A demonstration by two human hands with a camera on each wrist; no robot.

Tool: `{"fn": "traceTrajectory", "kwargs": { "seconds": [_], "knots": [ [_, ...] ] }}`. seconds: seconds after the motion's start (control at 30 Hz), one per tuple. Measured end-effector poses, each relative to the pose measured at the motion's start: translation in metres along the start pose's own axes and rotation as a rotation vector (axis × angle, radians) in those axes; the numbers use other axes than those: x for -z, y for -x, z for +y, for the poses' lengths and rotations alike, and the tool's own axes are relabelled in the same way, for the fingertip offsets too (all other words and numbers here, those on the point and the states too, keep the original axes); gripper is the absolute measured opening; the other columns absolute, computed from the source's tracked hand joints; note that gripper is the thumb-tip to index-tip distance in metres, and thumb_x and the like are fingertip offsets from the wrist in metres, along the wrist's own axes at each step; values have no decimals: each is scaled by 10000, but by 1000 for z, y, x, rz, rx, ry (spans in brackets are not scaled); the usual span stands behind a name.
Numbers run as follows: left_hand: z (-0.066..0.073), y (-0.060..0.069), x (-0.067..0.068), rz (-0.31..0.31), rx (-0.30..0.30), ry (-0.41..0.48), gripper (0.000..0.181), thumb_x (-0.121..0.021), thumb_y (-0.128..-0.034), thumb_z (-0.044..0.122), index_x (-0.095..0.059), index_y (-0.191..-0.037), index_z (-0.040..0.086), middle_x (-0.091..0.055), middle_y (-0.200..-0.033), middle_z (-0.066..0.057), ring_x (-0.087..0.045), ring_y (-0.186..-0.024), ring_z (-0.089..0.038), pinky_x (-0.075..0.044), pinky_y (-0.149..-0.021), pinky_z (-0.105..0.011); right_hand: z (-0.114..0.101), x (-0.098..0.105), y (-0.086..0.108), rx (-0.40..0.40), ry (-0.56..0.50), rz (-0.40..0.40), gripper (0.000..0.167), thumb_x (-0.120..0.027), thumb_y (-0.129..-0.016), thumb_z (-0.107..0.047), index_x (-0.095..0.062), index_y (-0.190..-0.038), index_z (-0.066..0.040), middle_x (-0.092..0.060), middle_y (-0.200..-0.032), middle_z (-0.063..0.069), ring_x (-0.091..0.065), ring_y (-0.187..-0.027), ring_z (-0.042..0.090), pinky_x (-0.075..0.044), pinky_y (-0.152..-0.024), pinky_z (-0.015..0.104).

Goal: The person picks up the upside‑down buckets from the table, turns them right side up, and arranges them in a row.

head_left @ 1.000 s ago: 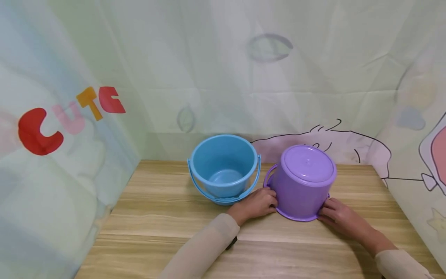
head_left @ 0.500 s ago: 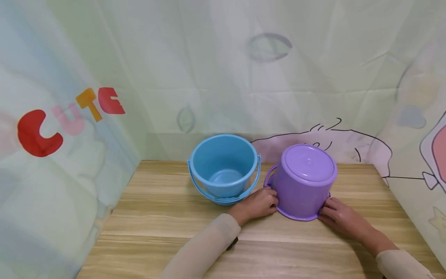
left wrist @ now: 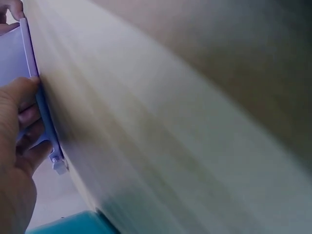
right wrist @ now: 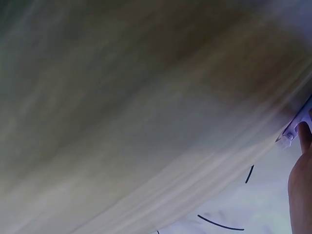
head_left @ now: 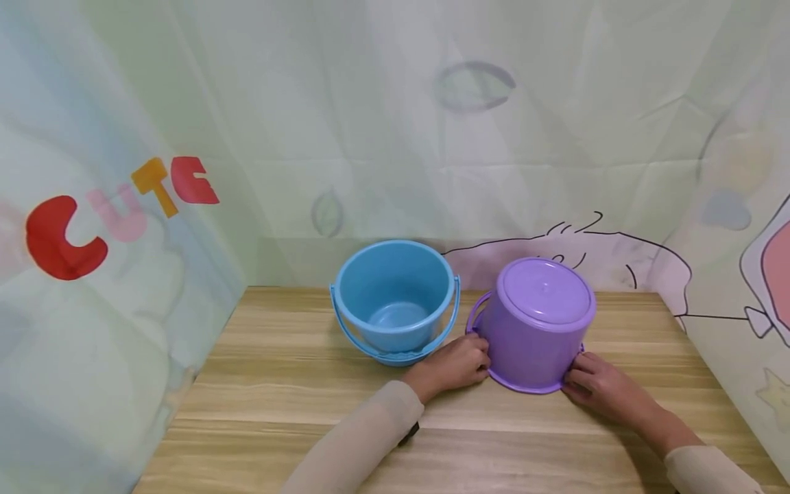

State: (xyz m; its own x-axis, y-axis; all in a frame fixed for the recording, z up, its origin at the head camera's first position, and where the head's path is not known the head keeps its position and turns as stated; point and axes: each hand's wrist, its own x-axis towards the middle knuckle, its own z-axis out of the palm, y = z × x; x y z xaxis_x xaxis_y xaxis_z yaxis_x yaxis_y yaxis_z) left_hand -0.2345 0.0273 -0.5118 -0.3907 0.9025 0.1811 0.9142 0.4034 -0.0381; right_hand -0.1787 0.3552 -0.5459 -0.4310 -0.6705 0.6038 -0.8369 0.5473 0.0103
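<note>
A purple bucket (head_left: 537, 343) stands upside down on the wooden table, its base facing up and its rim on the tabletop. My left hand (head_left: 458, 360) grips the rim on the bucket's left side, below the purple handle (head_left: 478, 309). In the left wrist view, the fingers of my left hand (left wrist: 19, 131) are bent against the bucket wall near the rim. On the opposite side, my right hand (head_left: 605, 387) holds the rim; its fingertips are partly hidden. Left of the purple bucket, a blue bucket (head_left: 395, 295) sits upright, its handle hanging forward near my left wrist.
The wooden table (head_left: 296, 425) ends at a printed curtain (head_left: 370, 137) behind the buckets. More curtain hangs along the left and right sides. My left forearm crosses just in front of the blue bucket.
</note>
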Motion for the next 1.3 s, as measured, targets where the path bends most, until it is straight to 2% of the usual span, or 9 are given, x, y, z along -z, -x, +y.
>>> {"fn": "traceTrajectory", "kwargs": {
  "seconds": [0.2,0.3,0.37,0.5,0.63,0.93,1.1,1.3],
  "knots": [
    [4,-1,3,-39,-15,-25,137,-706,-968,270,-826,-1001,213,-655,-968,55,-587,-941,-98,-481,-953,-233,-1,6,3,-21,3,2,455,-465,-1071,-392,-693,-775,-132,-623,-898,-25,-595,-828,162,-538,-738,292],
    [6,-2,4,-44,-7,-41,133,-705,-971,272,-826,-994,221,-655,-956,64,-587,-933,-92,-481,-960,-232,-2,8,3,-28,-1,-7,448,-461,-1068,-387,-692,-781,-133,-624,-906,-25,-597,-841,163,-542,-754,288],
    [6,-3,5,-33,0,-37,119,-709,-964,262,-821,-963,222,-644,-932,70,-581,-911,-91,-487,-922,-221,-3,10,3,-36,2,-8,444,-448,-1068,-384,-689,-784,-141,-621,-910,-29,-593,-848,162,-542,-762,279],
    [8,-4,8,9,41,25,65,-726,-932,210,-755,-874,201,-592,-901,73,-559,-892,-98,-480,-839,-190,-5,13,4,-64,17,0,449,-425,-1065,-392,-673,-774,-156,-606,-901,-45,-568,-845,141,-521,-763,253],
    [10,-4,12,38,82,64,103,-733,-900,152,-681,-825,200,-544,-887,78,-545,-896,-100,-463,-807,-172,-7,15,3,-76,35,22,448,-423,-1058,-394,-663,-768,-151,-599,-878,-44,-550,-821,139,-509,-745,251],
    [14,0,20,71,100,51,107,-725,-903,125,-659,-858,196,-537,-901,76,-531,-899,-96,-453,-788,-169,-8,18,-1,-43,50,123,427,-459,-1056,-405,-650,-765,-155,-598,-872,-55,-543,-805,132,-495,-717,232],
    [13,2,24,99,113,67,110,-720,-903,111,-656,-873,195,-538,-918,68,-529,-902,-96,-446,-762,-162,-8,22,-5,-8,44,121,439,-458,-1098,-380,-668,-797,-139,-611,-877,-49,-549,-786,132,-487,-704,221],
    [14,3,25,138,119,63,112,-714,-898,101,-641,-893,185,-544,-939,60,-534,-918,-106,-452,-795,-189,-10,27,-8,-2,38,133,418,-438,-1111,-301,-674,-824,-109,-633,-892,-28,-550,-793,143,-478,-729,225]
  ]
}}
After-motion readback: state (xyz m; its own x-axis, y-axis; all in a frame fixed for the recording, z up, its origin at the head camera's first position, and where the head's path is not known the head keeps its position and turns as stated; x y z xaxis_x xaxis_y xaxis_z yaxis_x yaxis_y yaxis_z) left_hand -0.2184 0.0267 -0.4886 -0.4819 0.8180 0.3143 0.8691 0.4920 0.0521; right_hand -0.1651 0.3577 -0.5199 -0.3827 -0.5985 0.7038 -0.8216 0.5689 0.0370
